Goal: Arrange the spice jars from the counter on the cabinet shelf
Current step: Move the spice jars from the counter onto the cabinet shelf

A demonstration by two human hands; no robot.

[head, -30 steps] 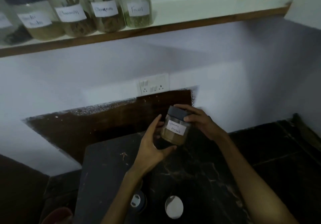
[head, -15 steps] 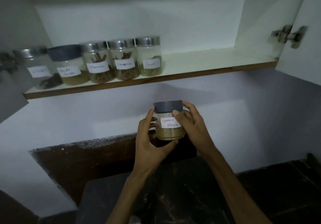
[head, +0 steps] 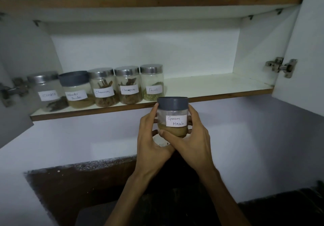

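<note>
jar: Garam Masala jar, just below the cabinet shelf edge, right of the Fennel jar
hands: left hand + right hand both wrapped round the body
handling: prob light, smooth, slippery-ish; hold the sides, not the lid
orientation: upright, long axis vertical, label faces cam

Single head-worn wide-angle view, looking forward and slightly up into an open wall cabinet. Close to the lower shelf, seen just below eye level; underside of the upper shelf visible above. Dark surface cut off at the bottom edge.
</note>
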